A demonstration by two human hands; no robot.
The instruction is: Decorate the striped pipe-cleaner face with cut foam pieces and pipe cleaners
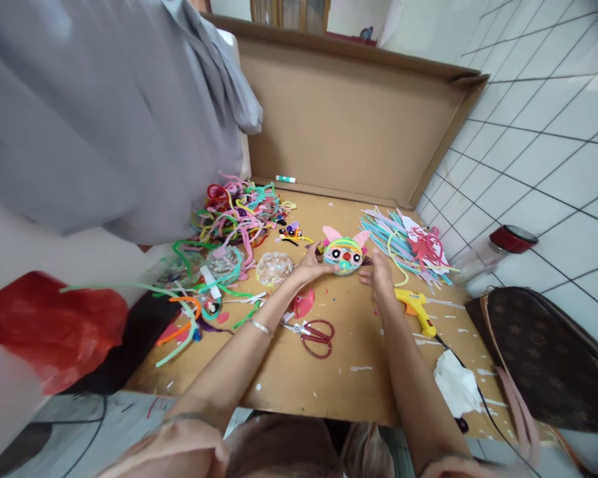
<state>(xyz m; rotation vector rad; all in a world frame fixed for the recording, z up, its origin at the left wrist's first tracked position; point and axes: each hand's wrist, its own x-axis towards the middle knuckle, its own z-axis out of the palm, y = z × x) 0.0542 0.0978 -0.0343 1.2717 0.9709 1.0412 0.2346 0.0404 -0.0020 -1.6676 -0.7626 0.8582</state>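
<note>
A colourful craft animal face [344, 255] with pink ears, big round eyes and a red nose is upright over the middle of the table. My left hand [315, 264] grips its left side, thumb along the lower front. Just right of the face, my right hand [380, 275] is open, fingers apart, beside the craft and apparently not gripping it. Closer to me lie scissors with red handles [317, 337] and pink cut pieces [305, 303]. To the right of my right hand rests a yellow glue gun [416, 311] with its cord trailing toward me.
Tangled pipe cleaners [239, 216] heap at the left, near a clear round bundle [274, 268]. Straight pipe cleaners [386, 236] lie at the right. A cardboard wall [343, 113] closes the back, with a glue stick [286, 179] before it. A brown bag [543, 358] and tissue [456, 384] stand right.
</note>
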